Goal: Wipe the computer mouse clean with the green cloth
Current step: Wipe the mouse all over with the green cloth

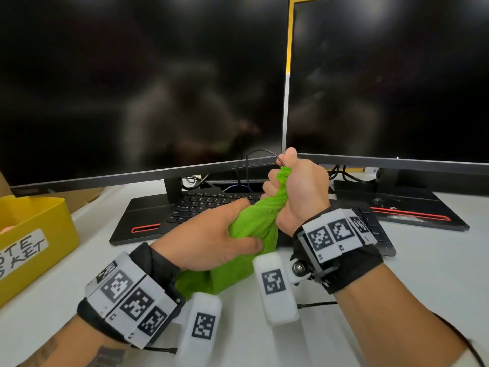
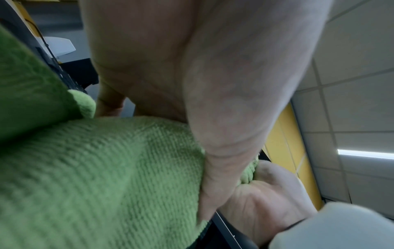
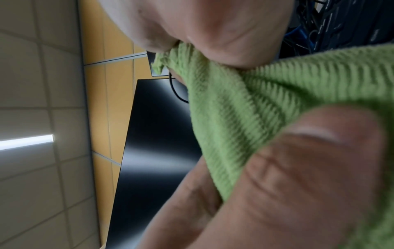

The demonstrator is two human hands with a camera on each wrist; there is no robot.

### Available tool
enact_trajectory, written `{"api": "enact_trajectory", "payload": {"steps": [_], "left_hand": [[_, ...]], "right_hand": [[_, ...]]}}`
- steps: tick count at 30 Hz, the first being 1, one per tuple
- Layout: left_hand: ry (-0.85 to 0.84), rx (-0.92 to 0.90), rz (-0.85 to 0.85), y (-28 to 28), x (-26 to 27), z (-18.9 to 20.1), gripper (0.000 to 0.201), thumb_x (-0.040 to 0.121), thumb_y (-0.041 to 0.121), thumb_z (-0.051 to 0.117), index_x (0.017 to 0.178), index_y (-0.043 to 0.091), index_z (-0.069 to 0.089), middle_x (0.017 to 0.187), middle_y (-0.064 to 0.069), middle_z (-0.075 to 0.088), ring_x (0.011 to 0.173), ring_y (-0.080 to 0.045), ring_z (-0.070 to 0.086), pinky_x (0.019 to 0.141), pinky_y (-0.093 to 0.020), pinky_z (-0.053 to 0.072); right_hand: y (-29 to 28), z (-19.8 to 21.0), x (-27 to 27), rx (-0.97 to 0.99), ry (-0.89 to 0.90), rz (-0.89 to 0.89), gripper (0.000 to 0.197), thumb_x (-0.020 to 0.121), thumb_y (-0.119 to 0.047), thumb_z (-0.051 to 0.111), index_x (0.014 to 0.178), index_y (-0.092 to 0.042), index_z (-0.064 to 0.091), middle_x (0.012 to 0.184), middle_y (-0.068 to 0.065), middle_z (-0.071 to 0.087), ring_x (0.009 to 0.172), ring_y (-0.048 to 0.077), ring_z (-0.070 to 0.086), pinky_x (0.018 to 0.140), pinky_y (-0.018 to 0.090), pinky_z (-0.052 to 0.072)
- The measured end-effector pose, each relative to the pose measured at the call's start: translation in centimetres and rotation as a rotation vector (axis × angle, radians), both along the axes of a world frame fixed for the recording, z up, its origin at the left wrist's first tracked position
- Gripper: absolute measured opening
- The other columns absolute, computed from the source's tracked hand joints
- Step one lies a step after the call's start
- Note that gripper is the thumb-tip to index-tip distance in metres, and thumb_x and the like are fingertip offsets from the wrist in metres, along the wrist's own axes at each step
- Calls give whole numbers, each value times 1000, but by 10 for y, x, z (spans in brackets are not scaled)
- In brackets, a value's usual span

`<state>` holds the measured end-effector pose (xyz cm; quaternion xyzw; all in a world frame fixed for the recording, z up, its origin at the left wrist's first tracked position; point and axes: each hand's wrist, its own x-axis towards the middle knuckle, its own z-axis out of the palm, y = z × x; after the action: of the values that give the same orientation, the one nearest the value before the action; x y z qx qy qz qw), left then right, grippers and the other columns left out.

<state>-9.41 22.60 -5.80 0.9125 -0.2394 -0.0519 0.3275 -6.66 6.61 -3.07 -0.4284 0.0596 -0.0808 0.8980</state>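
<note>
White tag-marked wrist units [image 1: 201,324] are seen nearest the camera, strapped at both wrists above the white desk [image 1: 412,276].

The green cloth [image 1: 251,229] is bunched between the two hands, raised off the desk. The left hand [image 1: 209,234] is closed round the lower bulge of the cloth — thumb pressed along its near side, fingers wrapped over the far side. In the left wrist view the left thumb [image 2: 230,134] is seen lying flat against the ribbed fabric. The right hand [image 1: 299,192] is clenched in a fist on the upper, twisted end of the cloth; a tuft of green is seen above the curled fingers. A thin black cable [image 1: 264,152] emerges at the top of the right fist, beside the thumb, and arcs back toward the monitors.

The computer mouse itself is not visible — whether it is wrapped inside the cloth cannot be told.

Beyond the fingers a black keyboard [image 1: 206,205] is seen, with two dark monitors [image 1: 137,83] behind it. Left of the left hand a yellow bin [image 1: 39,229] with a handwritten label is noted.
</note>
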Motion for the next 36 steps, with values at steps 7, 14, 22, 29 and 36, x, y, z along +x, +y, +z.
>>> {"api": "enact_trajectory", "payload": {"steps": [7, 14, 22, 29, 36], "left_hand": [[-7, -190, 138, 2, 5, -1, 80, 56, 83, 78, 88, 13, 59, 84, -14, 75, 66, -14, 62, 66, -37, 50], [30, -781, 173, -4, 8, 5, 34, 104, 40, 56, 84, 13, 63, 66, 4, 66, 51, -11, 52, 49, -23, 39], [-119, -301, -95, 1, 9, -3, 22, 89, 3, 81, 106, 14, 72, 104, -2, 78, 94, -28, 76, 82, -34, 60], [-210, -289, -281, 4, -2, -2, 61, 79, 41, 60, 129, 6, 64, 113, 22, 74, 107, 14, 64, 93, -10, 49], [-117, -251, -420, -3, 6, 8, 62, 91, -19, 56, 132, 26, 43, 113, 59, 56, 113, 32, 52, 95, 4, 38]], "right_hand": [[-12, 1, -1, 148, -54, 31, 37, 106, -31, 46, 71, -21, 41, 41, -6, 27, 32, 12, 23, 38, 19, 23], [-27, 3, 6, 212, -46, -249, 37, 104, -24, 54, 70, -16, 42, 37, -4, 33, 34, 15, 29, 39, 20, 30], [-23, 1, 0, 278, -75, -107, 41, 94, -49, 61, 77, -24, 34, 52, -5, 19, 43, 15, 16, 46, 24, 18], [-12, 6, -10, 283, -76, -50, 47, 93, -54, 60, 75, -20, 33, 52, -5, 17, 44, 14, 14, 46, 22, 18], [-22, 4, 1, 302, -44, -150, 47, 90, -56, 66, 80, -18, 39, 57, -5, 23, 42, 13, 22, 41, 22, 22]]}}
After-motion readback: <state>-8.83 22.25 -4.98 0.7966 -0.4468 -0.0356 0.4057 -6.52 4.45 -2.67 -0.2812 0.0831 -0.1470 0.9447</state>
